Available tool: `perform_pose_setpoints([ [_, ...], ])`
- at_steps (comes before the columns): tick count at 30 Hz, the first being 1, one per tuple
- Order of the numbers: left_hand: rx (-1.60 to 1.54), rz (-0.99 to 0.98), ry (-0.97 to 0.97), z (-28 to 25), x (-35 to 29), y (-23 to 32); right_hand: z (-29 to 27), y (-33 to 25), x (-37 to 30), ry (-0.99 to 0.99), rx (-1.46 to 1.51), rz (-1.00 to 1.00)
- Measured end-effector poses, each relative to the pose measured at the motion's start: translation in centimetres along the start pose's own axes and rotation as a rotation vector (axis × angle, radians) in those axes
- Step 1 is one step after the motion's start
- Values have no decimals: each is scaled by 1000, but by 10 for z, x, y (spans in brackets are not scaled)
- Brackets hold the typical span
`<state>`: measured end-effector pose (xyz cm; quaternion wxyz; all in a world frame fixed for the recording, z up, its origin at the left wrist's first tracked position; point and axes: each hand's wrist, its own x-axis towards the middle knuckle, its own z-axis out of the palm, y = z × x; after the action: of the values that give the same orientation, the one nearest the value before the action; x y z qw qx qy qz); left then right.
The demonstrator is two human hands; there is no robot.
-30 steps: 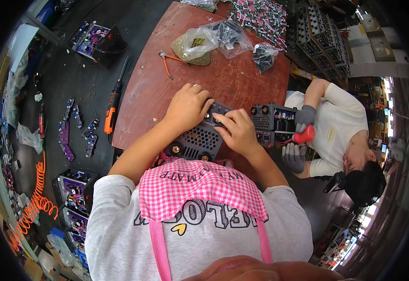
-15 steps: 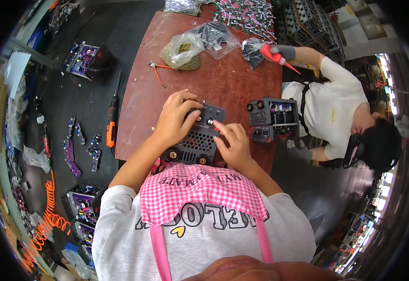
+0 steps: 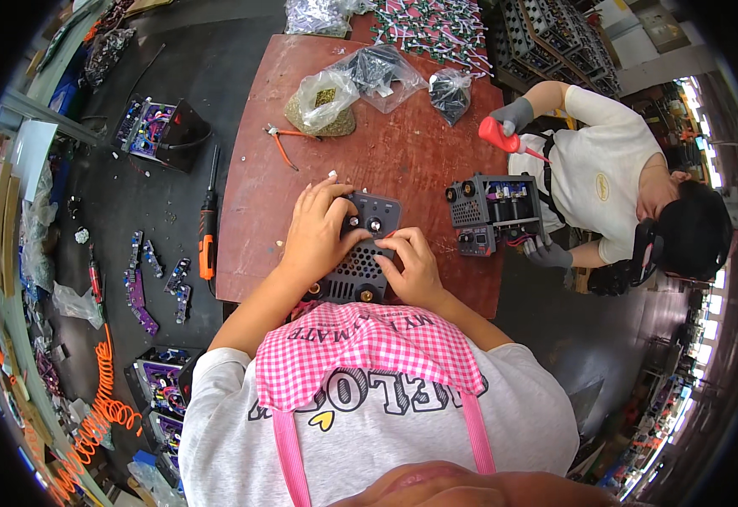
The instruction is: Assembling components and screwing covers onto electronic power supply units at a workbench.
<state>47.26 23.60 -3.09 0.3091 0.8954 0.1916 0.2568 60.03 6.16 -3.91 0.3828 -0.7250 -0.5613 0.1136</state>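
In front of my chest stands a dark grey machine housing with a perforated front (image 3: pixel 359 264), brass sockets low on it and a control panel (image 3: pixel 379 208) with silver knobs at its far end. My left hand (image 3: pixel 320 224) is closed over the panel's left side, fingers curled past its far edge and thumb across the front. Against the right edge, the bent fingers of my right hand (image 3: pixel 413 264) press beside a small red bit, with the thumb on the perforated front. What lies under the fingertips is partly hidden.
Cutters (image 3: pixel 280 144) and a bag of small brass-coloured parts (image 3: pixel 325 106) lie on the red table (image 3: pixel 251 203). An orange-handled screwdriver (image 3: pixel 207 237) is at left. At right, a gloved co-worker holds a red squeeze bottle (image 3: pixel 497 135) by another open machine (image 3: pixel 496 207).
My left hand has shifted slightly across the panel, and my right fingers have curled in closer to its edge. The co-worker's red bottle has moved nearer the co-worker's body.
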Motion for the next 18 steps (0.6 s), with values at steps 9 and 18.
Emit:
perform_pose_setpoints([
  [9,-239,-72,14,-9,6,3,1,4,1,58,-17,-7],
  [18,-149,46,-56,-11,-6,-1,9,0,-10,72,59,-14],
])
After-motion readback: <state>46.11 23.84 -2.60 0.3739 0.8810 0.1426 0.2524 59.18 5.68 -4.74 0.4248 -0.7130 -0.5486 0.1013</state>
